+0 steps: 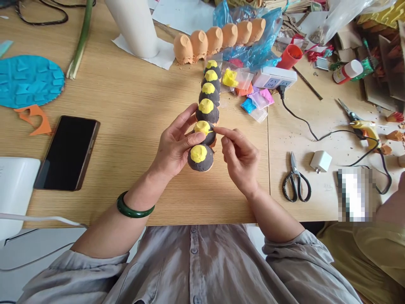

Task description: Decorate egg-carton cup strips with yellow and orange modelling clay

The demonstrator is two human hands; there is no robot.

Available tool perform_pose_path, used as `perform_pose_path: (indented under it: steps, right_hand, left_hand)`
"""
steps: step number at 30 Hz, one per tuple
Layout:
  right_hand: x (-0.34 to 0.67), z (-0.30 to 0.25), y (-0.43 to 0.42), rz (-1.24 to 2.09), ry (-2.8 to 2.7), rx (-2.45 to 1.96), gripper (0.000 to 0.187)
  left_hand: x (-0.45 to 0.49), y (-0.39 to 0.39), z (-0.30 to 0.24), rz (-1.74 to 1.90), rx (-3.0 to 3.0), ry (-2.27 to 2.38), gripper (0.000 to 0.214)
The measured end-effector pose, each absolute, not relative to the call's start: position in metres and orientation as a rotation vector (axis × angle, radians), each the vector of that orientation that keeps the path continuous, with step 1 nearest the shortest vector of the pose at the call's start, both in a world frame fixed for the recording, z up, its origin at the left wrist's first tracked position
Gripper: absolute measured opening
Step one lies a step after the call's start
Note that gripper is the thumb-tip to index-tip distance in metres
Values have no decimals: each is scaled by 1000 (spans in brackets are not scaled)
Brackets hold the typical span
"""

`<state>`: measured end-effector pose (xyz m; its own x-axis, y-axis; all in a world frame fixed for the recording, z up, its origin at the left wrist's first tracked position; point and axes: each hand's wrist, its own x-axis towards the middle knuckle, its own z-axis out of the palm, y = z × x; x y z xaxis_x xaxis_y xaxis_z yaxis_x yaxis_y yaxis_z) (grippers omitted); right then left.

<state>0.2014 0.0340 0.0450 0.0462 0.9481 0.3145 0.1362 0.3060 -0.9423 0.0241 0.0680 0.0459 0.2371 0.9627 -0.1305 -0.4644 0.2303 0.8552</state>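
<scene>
A row of egg-carton cups (201,164), coated black, points toward me in the middle of the table. Each cup is topped with yellow clay, like the cap (201,126) on the second cup from the front. My left hand (171,150) grips the row from the left, its thumb on that second cup and its fingers partly hidden behind. From the other side, my right hand (242,158) reaches its index fingertip to the same cup, where a thin yellow strand sticks out. Its other fingers are curled, with the thumb apart from the index.
Uncoated orange egg-carton cups (214,41) stand behind. Clay packets (248,105) and a power strip (274,78) lie to the right, with scissors (295,179) and a glue gun (366,130). A phone (68,153) and blue oval (30,80) are left. Someone's arm (394,202) shows at right.
</scene>
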Motion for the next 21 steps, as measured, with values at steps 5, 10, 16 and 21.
perform_pose_path:
  steps: [5, 10, 16, 21]
  right_hand:
    - [200, 48, 30, 768, -1521, -1033, 32]
    - [201, 51, 30, 750, -1546, -941, 27]
    - [201, 48, 30, 723, -1516, -1038, 32]
    - [199, 46, 31, 691, -1549, -974, 31]
  left_hand:
    - [25, 69, 50, 1153, 791, 791, 77]
    - [25, 68, 49, 1173, 808, 795, 69]
    - [24, 68, 46, 1148, 800, 807, 73]
    - [25, 68, 45, 1167, 814, 794, 67]
